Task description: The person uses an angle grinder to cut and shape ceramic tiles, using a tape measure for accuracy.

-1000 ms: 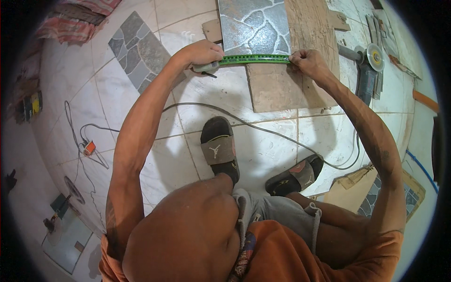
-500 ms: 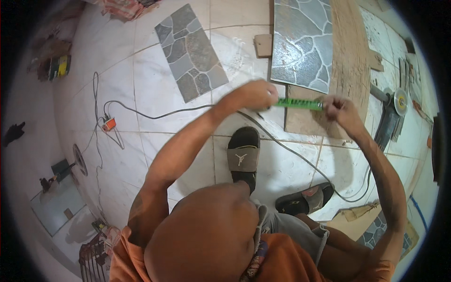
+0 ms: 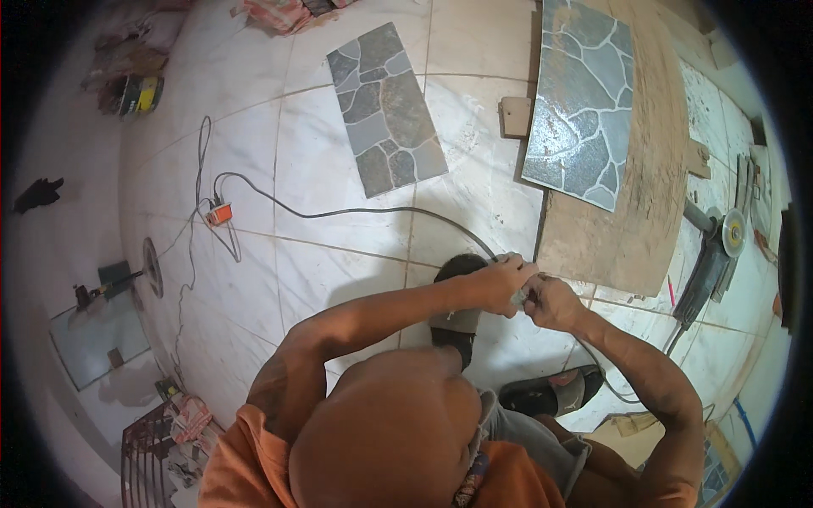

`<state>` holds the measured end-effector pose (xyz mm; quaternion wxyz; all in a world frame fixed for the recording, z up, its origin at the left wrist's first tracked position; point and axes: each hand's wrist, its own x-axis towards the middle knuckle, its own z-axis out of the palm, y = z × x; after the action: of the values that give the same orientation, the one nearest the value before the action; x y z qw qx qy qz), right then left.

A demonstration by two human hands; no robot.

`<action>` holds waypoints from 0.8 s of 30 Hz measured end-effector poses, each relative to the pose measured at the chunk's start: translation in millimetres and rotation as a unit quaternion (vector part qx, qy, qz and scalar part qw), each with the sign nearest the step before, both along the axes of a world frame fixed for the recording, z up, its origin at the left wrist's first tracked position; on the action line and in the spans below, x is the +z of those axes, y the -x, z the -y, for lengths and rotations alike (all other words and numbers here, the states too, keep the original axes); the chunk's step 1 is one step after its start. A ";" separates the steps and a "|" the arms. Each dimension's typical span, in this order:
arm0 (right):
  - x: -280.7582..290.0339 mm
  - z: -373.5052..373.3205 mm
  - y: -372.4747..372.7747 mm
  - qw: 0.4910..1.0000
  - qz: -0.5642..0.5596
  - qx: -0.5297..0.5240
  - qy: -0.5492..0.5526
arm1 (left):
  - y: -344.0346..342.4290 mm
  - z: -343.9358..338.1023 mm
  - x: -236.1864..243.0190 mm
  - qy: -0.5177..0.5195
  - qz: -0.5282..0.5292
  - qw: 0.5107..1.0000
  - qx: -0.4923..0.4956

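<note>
Over the floor in front of my body, both hands meet with their fingers closed. My left hand (image 3: 504, 284) is wrapped round a tape measure, mostly hidden, and my right hand (image 3: 554, 303) grips at it from the right. Only a small pale grey bit of the tape measure (image 3: 519, 298) shows between the fingers; no green strip is visible now. Just beyond the hands lies a wooden board (image 3: 605, 245). On that board rests a grey stone-pattern tile (image 3: 580, 106) with white joint lines.
A second stone-pattern tile (image 3: 387, 110) lies on the floor. An angle grinder (image 3: 705, 267) is at the right, near a red pencil (image 3: 671, 292). A cable (image 3: 339, 212) runs from an orange socket box (image 3: 219, 213) towards my feet. A slipper (image 3: 550, 391) sits below my hands.
My hands have come together and drawn back toward my body. The green tape stretched between them has gone from sight. The view has shifted, so the tiles and board appear farther right.
</note>
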<state>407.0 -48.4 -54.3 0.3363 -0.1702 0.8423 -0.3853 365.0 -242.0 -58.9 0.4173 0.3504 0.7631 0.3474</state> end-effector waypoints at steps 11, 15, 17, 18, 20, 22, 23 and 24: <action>-2.1 2.7 -6.6 0.981 -0.086 0.131 -0.115 | 31.0 33.4 4.6 -0.071 -0.019 0.976 0.204; 3.5 4.0 -2.4 0.975 -0.080 0.160 -0.135 | 90.1 100.1 -22.1 0.017 -0.273 0.890 0.366; 10.9 5.9 2.0 0.973 -0.063 0.172 -0.142 | 116.2 144.0 -25.3 0.132 -0.348 0.815 0.444; 10.7 4.1 2.9 0.972 -0.061 0.173 -0.145 | 124.5 155.2 -20.6 0.187 -0.339 0.792 0.472; 13.9 2.9 6.3 0.972 -0.059 0.175 -0.147 | 135.9 177.9 -17.7 0.242 -0.330 0.765 0.498; 18.8 7.2 12.6 0.978 -0.062 0.156 -0.127 | 137.4 203.3 -27.8 0.322 -0.187 0.732 0.571; 20.8 8.6 16.0 0.978 -0.062 0.156 -0.127 | 136.6 206.4 -34.2 0.322 -0.186 0.733 0.570; 23.0 9.6 19.3 0.981 -0.059 0.148 -0.114 | 135.9 205.5 -40.1 0.313 -0.164 0.720 0.598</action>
<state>387.7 -58.0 -31.3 0.3563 -0.2756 0.8648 -0.2218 229.2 -447.5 -99.0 0.0776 -0.2778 0.9357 0.2032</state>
